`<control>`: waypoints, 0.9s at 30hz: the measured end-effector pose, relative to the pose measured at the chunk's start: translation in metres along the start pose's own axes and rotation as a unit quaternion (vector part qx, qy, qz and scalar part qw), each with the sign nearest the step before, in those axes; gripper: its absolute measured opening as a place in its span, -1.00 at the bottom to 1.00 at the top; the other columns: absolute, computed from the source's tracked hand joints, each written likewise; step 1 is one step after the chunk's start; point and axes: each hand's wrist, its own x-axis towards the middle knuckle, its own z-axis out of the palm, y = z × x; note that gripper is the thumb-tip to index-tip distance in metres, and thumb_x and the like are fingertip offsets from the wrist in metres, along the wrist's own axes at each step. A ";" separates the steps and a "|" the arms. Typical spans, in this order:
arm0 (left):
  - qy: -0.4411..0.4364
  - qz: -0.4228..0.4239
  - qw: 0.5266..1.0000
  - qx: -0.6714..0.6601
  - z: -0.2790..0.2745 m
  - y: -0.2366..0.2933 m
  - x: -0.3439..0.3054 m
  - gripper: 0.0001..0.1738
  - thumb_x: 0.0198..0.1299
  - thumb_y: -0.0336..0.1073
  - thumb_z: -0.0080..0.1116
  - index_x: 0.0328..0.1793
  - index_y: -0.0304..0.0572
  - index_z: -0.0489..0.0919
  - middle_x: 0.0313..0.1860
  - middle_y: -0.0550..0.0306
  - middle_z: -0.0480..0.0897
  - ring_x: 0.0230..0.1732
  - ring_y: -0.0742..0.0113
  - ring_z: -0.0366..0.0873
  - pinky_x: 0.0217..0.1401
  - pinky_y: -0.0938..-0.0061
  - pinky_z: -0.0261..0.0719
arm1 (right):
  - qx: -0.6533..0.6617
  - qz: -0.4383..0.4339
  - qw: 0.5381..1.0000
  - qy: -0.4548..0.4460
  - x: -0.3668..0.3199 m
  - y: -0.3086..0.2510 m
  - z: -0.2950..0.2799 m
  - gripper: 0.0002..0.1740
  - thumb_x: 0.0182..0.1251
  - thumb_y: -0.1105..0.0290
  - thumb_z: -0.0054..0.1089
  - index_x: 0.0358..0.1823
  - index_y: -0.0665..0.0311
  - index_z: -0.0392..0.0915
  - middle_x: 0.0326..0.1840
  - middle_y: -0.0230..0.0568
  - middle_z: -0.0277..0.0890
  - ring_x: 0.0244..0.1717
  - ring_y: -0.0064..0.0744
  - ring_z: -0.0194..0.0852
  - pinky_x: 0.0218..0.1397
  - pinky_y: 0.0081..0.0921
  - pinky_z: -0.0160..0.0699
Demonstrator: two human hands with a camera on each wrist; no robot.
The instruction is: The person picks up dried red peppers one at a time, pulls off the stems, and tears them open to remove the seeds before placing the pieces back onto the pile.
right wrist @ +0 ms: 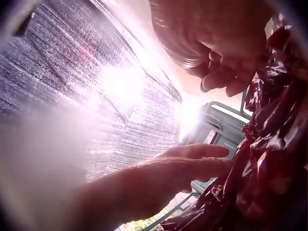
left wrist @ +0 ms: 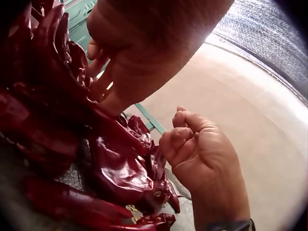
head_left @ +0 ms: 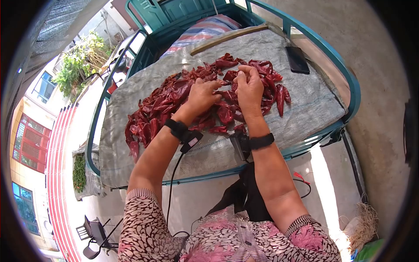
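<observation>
Dried red chili peppers (head_left: 174, 94) lie heaped on a grey woven sheet (head_left: 301, 107). My left hand (head_left: 203, 96) reaches into the heap from the left. In the right wrist view the left hand's fingers (right wrist: 207, 166) stretch out to a pepper, their tips against it. In the left wrist view a large glossy pepper (left wrist: 120, 168) lies below that hand. My right hand (head_left: 250, 91) is raised over the right part of the heap, its fingers loosely bent. Nothing shows between the right hand's fingers in the left wrist view.
The sheet covers the bed of a green metal cart with a raised rail (head_left: 349, 83). A black phone (head_left: 297, 60) lies on it at the right. Behind are a wooden strip (head_left: 229, 39) and a striped sack (head_left: 205, 30). A cable (head_left: 172, 187) hangs from the left wrist camera.
</observation>
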 end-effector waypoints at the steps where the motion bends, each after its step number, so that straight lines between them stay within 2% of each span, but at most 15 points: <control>1: -0.018 0.031 0.999 0.029 0.006 -0.007 0.004 -0.54 0.05 -0.15 0.40 0.11 -0.08 0.72 -0.07 0.05 0.74 -0.03 -0.02 0.55 0.13 0.19 0.49 | 0.000 0.004 1.000 -0.003 0.000 0.000 0.000 -0.82 0.47 0.43 0.13 0.00 0.32 0.58 -0.40 -0.24 0.68 -0.39 -0.43 0.65 -0.25 -0.41 0.59; 4: -0.007 0.048 0.996 0.077 0.014 -0.009 0.013 -0.58 0.05 -0.13 0.39 0.04 -0.10 0.73 -0.16 0.02 0.74 -0.01 0.00 0.54 0.12 0.17 0.49 | 0.002 0.013 1.000 -0.007 -0.001 0.000 0.002 -0.82 0.47 0.43 0.13 0.00 0.32 0.58 -0.39 -0.23 0.68 -0.39 -0.42 0.65 -0.23 -0.41 0.59; 7: -0.009 0.095 0.988 0.125 0.017 -0.020 0.021 -0.62 0.03 -0.16 0.41 -0.04 -0.14 0.71 -0.23 0.02 0.70 -0.15 0.06 0.58 -0.01 0.23 0.52 | 0.000 0.015 1.000 -0.007 -0.001 -0.001 0.003 -0.82 0.47 0.42 0.14 0.00 0.31 0.58 -0.35 -0.20 0.69 -0.36 -0.40 0.66 -0.22 -0.39 0.59; 10: -0.018 -0.041 0.998 -0.054 0.001 -0.016 0.021 -0.70 0.18 -0.23 0.38 -0.02 -0.19 0.65 -0.25 0.12 0.68 -0.26 0.24 0.64 -0.13 0.38 0.54 | -0.030 0.016 0.999 -0.006 -0.001 -0.002 0.004 -0.80 0.48 0.36 0.13 0.01 0.27 0.58 -0.30 -0.16 0.71 -0.30 -0.31 0.70 -0.19 -0.32 0.60; 11: 0.011 -0.049 0.983 -0.175 -0.004 -0.013 0.018 -0.72 0.24 -0.26 0.34 0.02 -0.20 0.62 -0.22 0.14 0.68 -0.26 0.29 0.66 -0.14 0.44 0.54 | -0.057 0.017 0.998 -0.007 -0.002 -0.002 0.004 -0.79 0.49 0.32 0.13 0.01 0.26 0.58 -0.28 -0.15 0.71 -0.28 -0.27 0.71 -0.18 -0.30 0.61; 13: 0.069 -0.064 0.909 -0.407 -0.013 -0.008 0.005 -0.75 0.36 -0.33 0.27 0.09 -0.21 0.57 -0.15 0.18 0.69 -0.26 0.39 0.70 -0.17 0.55 0.55 | -0.116 0.036 0.992 -0.022 -0.004 -0.005 0.004 -0.75 0.51 0.24 0.11 0.01 0.24 0.58 -0.25 -0.12 0.72 -0.25 -0.19 0.73 -0.15 -0.26 0.61; 16: 0.027 -0.081 0.851 -0.518 -0.030 0.000 -0.005 -0.78 0.46 -0.39 0.16 0.17 -0.20 0.53 -0.07 0.16 0.68 -0.07 0.44 0.71 -0.02 0.56 0.61 | -0.173 0.099 0.976 -0.088 -0.006 -0.008 0.005 -0.69 0.53 0.15 0.07 0.02 0.22 0.58 -0.24 -0.09 0.73 -0.21 -0.12 0.74 -0.13 -0.23 0.62; 18: 0.025 -0.092 0.845 -0.526 -0.031 0.004 -0.009 -0.80 0.45 -0.40 0.16 0.14 -0.20 0.53 -0.04 0.13 0.68 -0.03 0.41 0.71 0.06 0.53 0.64 | -0.159 0.149 0.963 -0.157 -0.005 -0.004 0.006 -0.67 0.54 0.12 0.05 0.03 0.21 0.58 -0.25 -0.08 0.73 -0.20 -0.10 0.75 -0.13 -0.22 0.62; 21: 0.016 -0.089 0.839 -0.537 -0.028 0.002 -0.012 -0.82 0.44 -0.40 0.17 0.11 -0.22 0.52 -0.02 0.08 0.69 0.02 0.38 0.70 0.15 0.47 0.65 | -0.056 0.086 0.978 -0.182 -0.007 0.010 0.012 -0.70 0.54 0.17 0.05 0.06 0.21 0.57 -0.30 -0.06 0.73 -0.21 -0.09 0.75 -0.14 -0.21 0.63; 24: 0.012 -0.089 0.851 -0.517 -0.029 0.001 -0.015 -0.85 0.44 -0.42 0.17 0.06 -0.24 0.51 -0.02 0.03 0.70 0.04 0.34 0.71 0.18 0.45 0.66 | -0.067 0.035 0.990 -0.117 -0.008 0.009 0.013 -0.72 0.53 0.23 0.04 0.07 0.22 0.58 -0.31 -0.08 0.73 -0.24 -0.13 0.75 -0.16 -0.23 0.63; 27: 0.034 -0.134 0.847 -0.513 -0.034 -0.002 -0.015 -0.79 0.39 -0.43 0.21 0.09 -0.28 0.52 0.01 -0.03 0.71 0.04 0.28 0.72 0.16 0.43 0.68 | -0.093 0.053 0.993 -0.041 -0.010 -0.020 0.006 -0.76 0.52 0.33 0.03 0.06 0.25 0.57 -0.28 -0.11 0.73 -0.25 -0.17 0.75 -0.13 -0.26 0.64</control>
